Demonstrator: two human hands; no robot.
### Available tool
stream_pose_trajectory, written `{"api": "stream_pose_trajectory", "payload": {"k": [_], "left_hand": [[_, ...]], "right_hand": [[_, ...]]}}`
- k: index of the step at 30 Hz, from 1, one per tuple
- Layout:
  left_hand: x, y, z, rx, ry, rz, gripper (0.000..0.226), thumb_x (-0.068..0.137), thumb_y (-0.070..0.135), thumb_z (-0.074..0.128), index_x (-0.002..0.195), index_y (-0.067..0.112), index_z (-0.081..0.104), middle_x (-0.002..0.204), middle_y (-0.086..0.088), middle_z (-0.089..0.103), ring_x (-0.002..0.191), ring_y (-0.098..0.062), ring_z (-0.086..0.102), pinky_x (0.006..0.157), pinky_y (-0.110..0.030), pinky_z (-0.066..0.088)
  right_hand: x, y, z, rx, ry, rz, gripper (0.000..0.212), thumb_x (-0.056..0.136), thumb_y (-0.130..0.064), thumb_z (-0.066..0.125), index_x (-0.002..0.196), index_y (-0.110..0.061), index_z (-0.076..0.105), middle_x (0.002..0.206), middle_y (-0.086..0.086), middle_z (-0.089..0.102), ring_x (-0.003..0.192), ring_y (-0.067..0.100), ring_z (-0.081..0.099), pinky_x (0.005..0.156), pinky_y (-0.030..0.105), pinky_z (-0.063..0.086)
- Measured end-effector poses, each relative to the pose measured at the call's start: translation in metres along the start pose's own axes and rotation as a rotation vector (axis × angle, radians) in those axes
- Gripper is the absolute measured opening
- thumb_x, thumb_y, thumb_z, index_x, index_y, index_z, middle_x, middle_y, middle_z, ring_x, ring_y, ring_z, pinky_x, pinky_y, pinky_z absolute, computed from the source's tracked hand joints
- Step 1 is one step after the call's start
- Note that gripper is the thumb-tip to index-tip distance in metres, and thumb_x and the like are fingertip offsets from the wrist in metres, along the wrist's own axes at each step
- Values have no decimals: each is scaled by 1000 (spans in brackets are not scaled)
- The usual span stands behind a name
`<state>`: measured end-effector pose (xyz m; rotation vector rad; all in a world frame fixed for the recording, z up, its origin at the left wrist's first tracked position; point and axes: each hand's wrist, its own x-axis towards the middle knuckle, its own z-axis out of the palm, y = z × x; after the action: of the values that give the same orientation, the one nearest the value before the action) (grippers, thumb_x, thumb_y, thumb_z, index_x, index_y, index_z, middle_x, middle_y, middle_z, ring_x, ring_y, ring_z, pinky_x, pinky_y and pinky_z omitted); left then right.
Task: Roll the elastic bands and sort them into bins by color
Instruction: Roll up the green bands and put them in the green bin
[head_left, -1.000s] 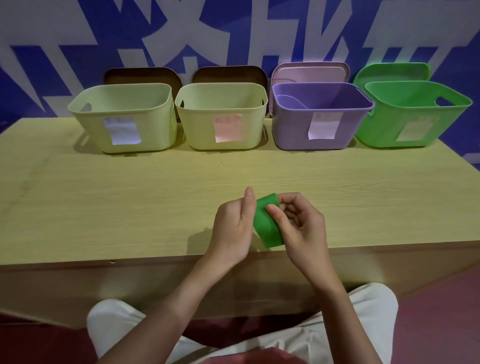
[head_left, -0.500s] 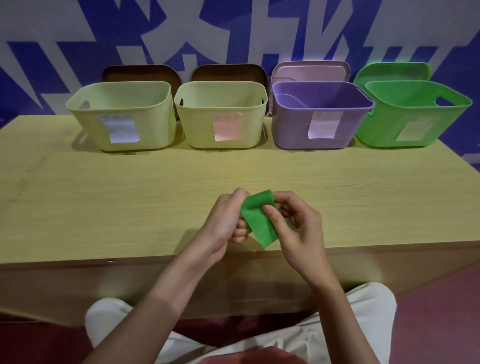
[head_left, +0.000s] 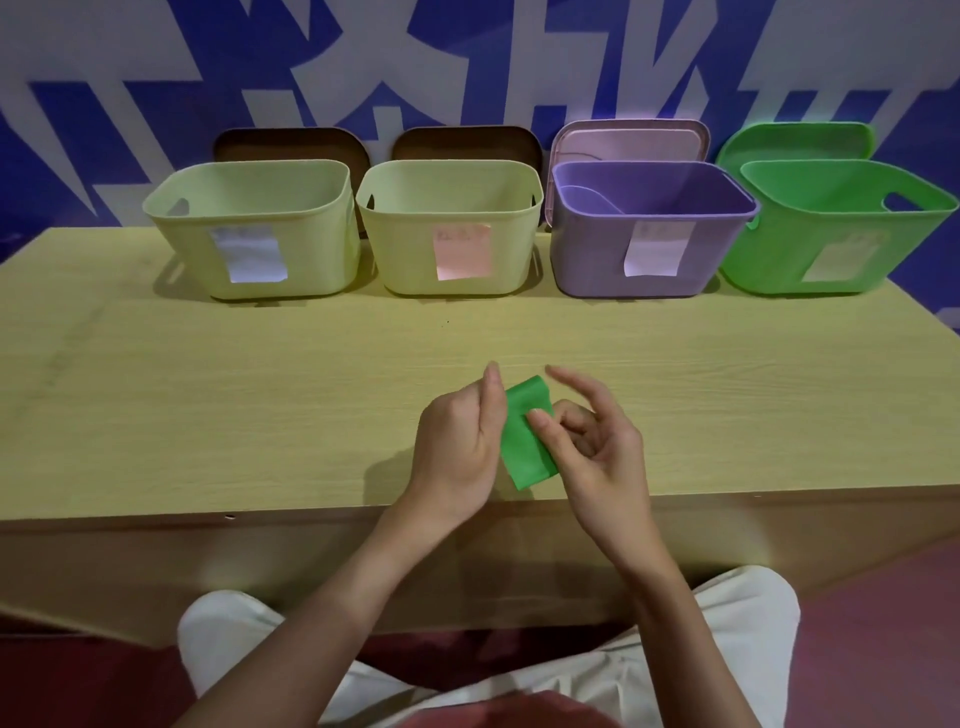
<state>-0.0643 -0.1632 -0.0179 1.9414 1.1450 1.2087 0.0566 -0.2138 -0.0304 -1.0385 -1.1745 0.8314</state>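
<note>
You've got the green band (head_left: 527, 436) pinched between both hands, left hand (head_left: 460, 447) curled round it, right hand (head_left: 592, 447) thumb pressing it, fingers loose, well in front of the green bin (head_left: 831, 234).

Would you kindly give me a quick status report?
Left hand and right hand both grip green band, part rolled. Green bin far right, open. Path over table unobstructed.

Paper labels on the four bins (head_left: 260, 208): writing too faint to read. Wall (head_left: 156, 78): large white characters on blue, cropped, not legible.
</note>
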Motion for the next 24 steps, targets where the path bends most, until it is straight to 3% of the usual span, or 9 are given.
{"api": "stream_pose_trajectory", "payload": {"k": [2, 4, 7, 10, 13, 16, 19, 22, 24], "left_hand": [[3, 3, 1, -139, -18, -98, 50, 103, 32, 29, 54, 22, 37, 44, 8, 36, 42, -10, 35, 45, -33, 28], [4, 8, 1, -244, -59, -222, 52, 104, 25, 30, 54, 16, 40, 44, 9, 38, 42, -9, 36, 45, -27, 28], [5, 13, 2, -352, -86, -407, 49, 103, 26, 34, 56, 16, 43, 44, 5, 39, 40, -10, 36, 41, -22, 25], [5, 15, 2, -391, -99, -472, 46, 102, 30, 35, 59, 15, 45, 48, 0, 39, 41, -11, 37, 40, -21, 25], [5, 13, 1, -342, -113, -380, 50, 103, 35, 34, 60, 12, 47, 46, 4, 39, 42, -8, 38, 43, -22, 29], [-1, 3, 1, -152, -66, -152, 59, 100, 50, 28, 55, 15, 43, 44, 5, 40, 43, -10, 39, 47, -32, 31], [-7, -5, 2, 30, -12, 22, 50, 97, 50, 23, 60, 23, 43, 47, 3, 40, 45, -16, 43, 45, -33, 31], [-7, -7, 2, 57, 30, 50, 46, 97, 46, 23, 58, 28, 38, 46, 9, 35, 45, -16, 41, 43, -26, 27], [-4, -8, 2, -12, 48, -23, 54, 96, 48, 24, 54, 19, 41, 45, 4, 37, 42, -18, 39, 44, -34, 29]], "right_hand": [[2, -1, -1, -11, -4, -29, 48, 89, -8, 62, 134, -13, 48, 66, -5, 52, 65, 8, 51, 65, 20, 44], [4, -3, -3, -68, -23, -91, 51, 90, -4, 61, 137, -14, 47, 67, -8, 47, 64, 6, 46, 63, 19, 41], [6, -6, -4, -131, -30, -143, 39, 90, -3, 61, 127, -13, 59, 68, -12, 46, 64, 3, 42, 61, 15, 39], [6, -5, -3, -147, -16, -131, 24, 90, -4, 62, 112, -12, 66, 71, -12, 51, 67, 4, 47, 65, 17, 42], [8, -3, -4, -162, -14, -98, 22, 90, -5, 63, 107, -19, 66, 71, -13, 52, 67, 3, 48, 65, 18, 42], [8, -2, -6, -195, -41, -89, 22, 90, -8, 63, 105, -24, 65, 71, -14, 53, 66, 1, 48, 63, 15, 40], [7, -2, -6, -226, -45, -90, 21, 91, -10, 62, 108, -22, 65, 71, -14, 54, 65, 0, 48, 62, 12, 38], [6, -1, -5, -194, -70, -65, 24, 92, -17, 59, 115, -22, 64, 71, -3, 54, 65, 3, 48, 61, 16, 40], [5, -1, -4, -170, -115, -56, 32, 92, -17, 58, 124, -20, 59, 70, 5, 50, 65, 11, 48, 60, 19, 41]]}}
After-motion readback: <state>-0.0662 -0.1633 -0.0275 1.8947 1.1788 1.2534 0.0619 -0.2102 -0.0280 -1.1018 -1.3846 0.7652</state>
